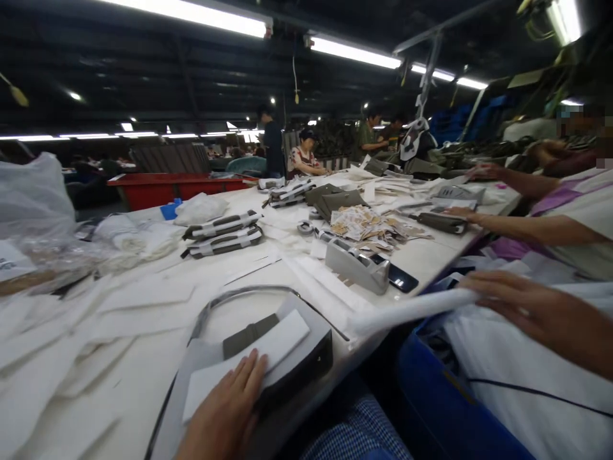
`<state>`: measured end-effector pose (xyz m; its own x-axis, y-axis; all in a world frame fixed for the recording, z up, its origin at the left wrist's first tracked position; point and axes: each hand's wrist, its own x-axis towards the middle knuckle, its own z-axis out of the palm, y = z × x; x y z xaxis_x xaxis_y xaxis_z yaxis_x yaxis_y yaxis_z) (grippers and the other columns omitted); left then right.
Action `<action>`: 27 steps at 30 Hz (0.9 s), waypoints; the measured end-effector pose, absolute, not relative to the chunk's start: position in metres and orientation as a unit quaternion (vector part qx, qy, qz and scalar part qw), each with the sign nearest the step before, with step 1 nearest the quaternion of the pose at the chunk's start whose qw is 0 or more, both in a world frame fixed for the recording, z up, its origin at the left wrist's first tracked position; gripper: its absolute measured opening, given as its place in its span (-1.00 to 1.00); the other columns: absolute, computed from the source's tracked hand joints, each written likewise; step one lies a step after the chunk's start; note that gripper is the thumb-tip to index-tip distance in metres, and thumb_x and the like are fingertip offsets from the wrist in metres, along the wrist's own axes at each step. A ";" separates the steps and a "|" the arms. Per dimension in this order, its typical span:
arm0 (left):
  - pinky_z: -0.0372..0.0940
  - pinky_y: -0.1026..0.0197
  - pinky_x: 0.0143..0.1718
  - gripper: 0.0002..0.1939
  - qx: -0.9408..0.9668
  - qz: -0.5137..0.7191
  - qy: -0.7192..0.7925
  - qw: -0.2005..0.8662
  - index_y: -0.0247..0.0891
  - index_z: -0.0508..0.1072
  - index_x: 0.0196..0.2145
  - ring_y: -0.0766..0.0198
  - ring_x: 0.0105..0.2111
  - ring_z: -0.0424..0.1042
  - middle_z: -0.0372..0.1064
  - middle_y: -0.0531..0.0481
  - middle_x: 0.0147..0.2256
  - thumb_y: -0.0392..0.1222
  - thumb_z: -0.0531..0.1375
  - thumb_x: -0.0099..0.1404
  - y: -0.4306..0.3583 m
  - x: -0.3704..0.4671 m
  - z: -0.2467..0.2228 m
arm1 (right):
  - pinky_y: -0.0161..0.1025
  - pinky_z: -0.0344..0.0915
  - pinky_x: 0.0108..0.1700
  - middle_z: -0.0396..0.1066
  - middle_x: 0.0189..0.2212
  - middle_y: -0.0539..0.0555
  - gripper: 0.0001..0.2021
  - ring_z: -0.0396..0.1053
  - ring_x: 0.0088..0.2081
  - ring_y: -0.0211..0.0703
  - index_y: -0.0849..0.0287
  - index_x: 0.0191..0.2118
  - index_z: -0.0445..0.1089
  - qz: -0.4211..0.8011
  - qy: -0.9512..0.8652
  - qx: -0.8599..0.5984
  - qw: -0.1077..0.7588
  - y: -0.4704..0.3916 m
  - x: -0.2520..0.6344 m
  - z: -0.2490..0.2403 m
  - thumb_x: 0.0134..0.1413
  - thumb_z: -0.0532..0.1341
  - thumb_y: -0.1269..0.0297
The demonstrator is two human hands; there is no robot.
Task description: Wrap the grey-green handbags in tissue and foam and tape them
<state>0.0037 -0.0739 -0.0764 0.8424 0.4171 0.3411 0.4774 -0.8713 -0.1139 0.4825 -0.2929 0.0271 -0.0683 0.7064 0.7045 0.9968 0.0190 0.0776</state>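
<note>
1. Loose white sheets [143, 297], spread over the left of the worktop [211, 268]; apparently thin and light, apt to slide or crease. Lift by an edge.
2. Your left hand [227, 396], laid on the white pad with fingers together; grip flat, closed round nothing.
3. White pad [287, 335], one, lying aslant on the grey bag at the near edge of the worktop. Likely light, soft and slightly springy; best taken by both long edges, without pinching.
4. Grey bag [318, 313], one, lying under the pad, dark side towards you. Body probably limp across the panels, firmer at the seams; take it by the side edges, clear of the looped strap.
5. Grey case [354, 265], one, beside a dark phone [400, 276]; looks stiffer, holding its own shape.
6. White strip [416, 310], one, stretched between the worktop edge and your right hand. Probably light and floppy, so hold near the end and support the middle.
7. Your right hand [531, 306], grip narrow, closed on the strip's end above the blue bin [431, 377]; thumb placement cannot be told.
</note>
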 end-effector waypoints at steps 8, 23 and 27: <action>0.43 0.05 -0.06 -0.46 -0.960 -0.044 -0.274 -0.036 -0.21 0.29 0.15 0.03 -0.04 0.53 0.42 -0.19 0.11 -0.34 0.18 0.19 -0.067 0.012 -0.025 | -0.02 0.41 -0.03 0.49 -0.11 0.20 -0.69 0.44 -0.09 0.03 0.23 0.02 0.44 -0.111 -0.834 -0.515 0.164 -0.212 0.303 -0.070 0.26 0.06 0.51; 0.39 -0.01 0.06 -0.22 -0.945 -0.111 -0.305 0.049 -0.22 0.10 0.32 -0.02 0.11 0.39 0.22 -0.28 0.25 -0.28 0.30 0.20 -0.091 0.012 -0.066 | -0.12 0.37 -0.08 0.55 -0.21 0.08 -0.77 0.43 -0.16 -0.08 0.14 -0.13 0.50 -0.183 -0.750 -0.520 0.366 -0.181 0.243 -0.109 0.33 0.09 0.46; 0.33 -0.03 0.13 -0.35 -0.931 -0.169 -0.296 0.129 -0.25 0.13 0.32 0.01 0.18 0.32 0.17 -0.27 0.28 -0.43 0.07 0.30 -0.098 0.012 -0.096 | -0.17 0.34 0.07 0.56 -0.23 0.03 -0.77 0.45 -0.12 -0.18 0.16 -0.12 0.50 -0.190 -0.791 -0.435 0.386 -0.178 0.243 -0.097 0.35 0.09 0.45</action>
<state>0.0124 -0.0981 -0.0962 0.7674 0.5084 0.3906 0.5957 -0.7907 -0.1410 0.2426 -0.1781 -0.0969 -0.3231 0.5424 0.7755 0.8349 0.5492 -0.0362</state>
